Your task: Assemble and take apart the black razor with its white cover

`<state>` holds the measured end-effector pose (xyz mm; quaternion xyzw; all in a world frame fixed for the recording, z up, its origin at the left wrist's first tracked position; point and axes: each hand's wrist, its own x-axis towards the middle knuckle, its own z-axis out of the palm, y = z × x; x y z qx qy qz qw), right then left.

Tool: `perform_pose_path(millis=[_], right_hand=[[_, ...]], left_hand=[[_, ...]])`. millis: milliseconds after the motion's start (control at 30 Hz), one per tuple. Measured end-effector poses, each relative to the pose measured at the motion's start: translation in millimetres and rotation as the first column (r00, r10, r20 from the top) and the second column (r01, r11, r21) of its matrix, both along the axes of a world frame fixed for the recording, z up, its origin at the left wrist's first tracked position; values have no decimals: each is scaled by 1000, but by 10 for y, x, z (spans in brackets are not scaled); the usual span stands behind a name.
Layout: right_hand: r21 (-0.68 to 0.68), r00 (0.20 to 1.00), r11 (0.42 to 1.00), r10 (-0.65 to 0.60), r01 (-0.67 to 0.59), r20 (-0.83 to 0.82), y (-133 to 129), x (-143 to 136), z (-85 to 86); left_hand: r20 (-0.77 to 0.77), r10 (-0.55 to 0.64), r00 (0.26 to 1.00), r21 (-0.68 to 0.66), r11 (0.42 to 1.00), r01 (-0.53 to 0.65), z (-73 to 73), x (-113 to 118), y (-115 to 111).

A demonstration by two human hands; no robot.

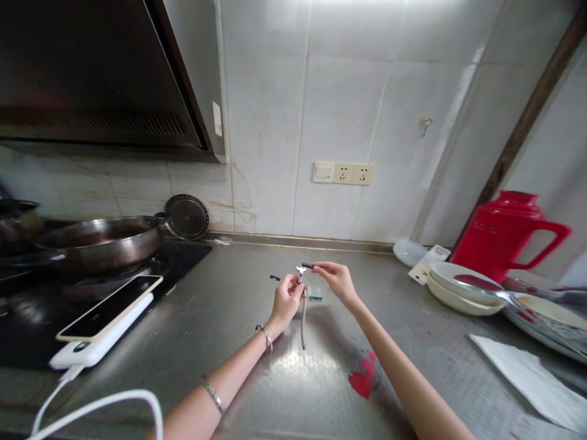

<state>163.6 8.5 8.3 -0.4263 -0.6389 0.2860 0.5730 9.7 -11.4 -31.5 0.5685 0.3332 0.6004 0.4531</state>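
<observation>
My left grip (293,289) is clamped on a small white piece (301,270) above the bench (257,379); my right grip (313,267) pinches a short black piece (307,266) at its far side. A thin cord (303,327) hangs below. Left sit a phone (110,307) and pan (103,244); right, bowls (463,287) and a red flask (499,235).
</observation>
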Motion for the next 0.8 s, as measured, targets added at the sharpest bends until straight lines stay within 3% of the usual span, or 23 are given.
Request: perform_pose_path(millis=[167, 800], right_hand=[[-7, 999, 1000, 20, -20, -40, -24, -46, 16], [-31, 991, 995, 94, -98, -98, -48, -95, 18]], left_hand=[[-16, -74, 997, -4, 997, 74, 18, 16, -48], [2, -85, 996, 24, 996, 85, 53, 33, -83]])
